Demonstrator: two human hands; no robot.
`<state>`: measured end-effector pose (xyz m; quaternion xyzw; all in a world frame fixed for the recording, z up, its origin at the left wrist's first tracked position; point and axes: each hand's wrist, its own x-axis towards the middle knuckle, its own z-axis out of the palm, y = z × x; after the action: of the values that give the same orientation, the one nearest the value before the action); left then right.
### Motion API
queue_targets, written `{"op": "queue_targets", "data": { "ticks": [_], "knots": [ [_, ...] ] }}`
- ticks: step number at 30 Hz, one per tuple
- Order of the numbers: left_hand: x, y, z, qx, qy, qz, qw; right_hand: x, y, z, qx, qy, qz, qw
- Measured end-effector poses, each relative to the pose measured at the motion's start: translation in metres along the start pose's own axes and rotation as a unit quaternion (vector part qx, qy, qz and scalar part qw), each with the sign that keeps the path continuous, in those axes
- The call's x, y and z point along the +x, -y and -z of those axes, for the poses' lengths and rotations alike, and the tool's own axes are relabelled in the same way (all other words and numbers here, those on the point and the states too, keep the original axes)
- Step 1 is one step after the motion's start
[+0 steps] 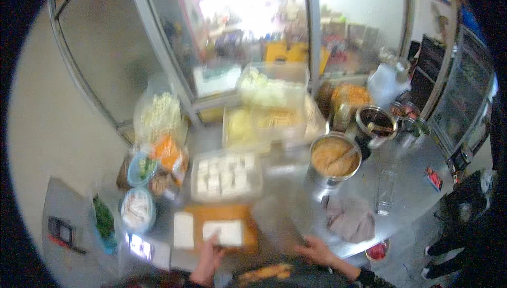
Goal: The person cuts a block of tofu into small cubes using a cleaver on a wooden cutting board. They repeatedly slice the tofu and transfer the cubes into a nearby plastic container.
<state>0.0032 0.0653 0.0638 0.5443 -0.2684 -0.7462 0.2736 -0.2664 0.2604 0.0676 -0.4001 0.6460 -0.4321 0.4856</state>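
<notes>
A white slab of tofu (226, 233) lies on a wooden cutting board (196, 216). My left hand (211, 251) touches its near side, one finger stretched over the top. A second white slab (184, 230) sits at the board's left edge. To the right of the board, my right hand (315, 249) is closed at the near end of a broad grey cleaver (279, 220), whose blade is smeared by motion. Just beyond the board stands a clear tray (254, 189) with several white tofu pieces.
Steel pots (336, 182) with brown contents stand on the right side of the steel table (296, 174). A grey cloth (349, 219) and an upright-looking glass (386, 195) are near my right hand. Bowls (138, 223), a phone (140, 248) and food bins (248, 148) occupy the left and back.
</notes>
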Motion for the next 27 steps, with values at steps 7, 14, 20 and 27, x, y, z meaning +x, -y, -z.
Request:
{"op": "queue_targets", "data": {
  "ticks": [7,14,20,27],
  "knots": [
    [0.028,0.008,0.011,0.572,0.009,-0.282,0.770,0.015,-0.022,0.015,-0.009,-0.070,0.017,0.997],
    [0.053,-0.018,-0.004,0.819,0.120,-0.402,0.392,0.018,-0.025,0.002,0.019,-0.120,-0.018,0.992],
    [0.152,0.012,0.045,0.823,0.168,-0.448,0.306,0.029,-0.013,-0.023,-0.023,-0.067,0.120,0.990],
    [0.082,-0.022,0.010,0.801,0.188,-0.415,0.389,0.031,0.035,-0.068,-0.030,-0.029,-0.110,0.993]
  ]
}}
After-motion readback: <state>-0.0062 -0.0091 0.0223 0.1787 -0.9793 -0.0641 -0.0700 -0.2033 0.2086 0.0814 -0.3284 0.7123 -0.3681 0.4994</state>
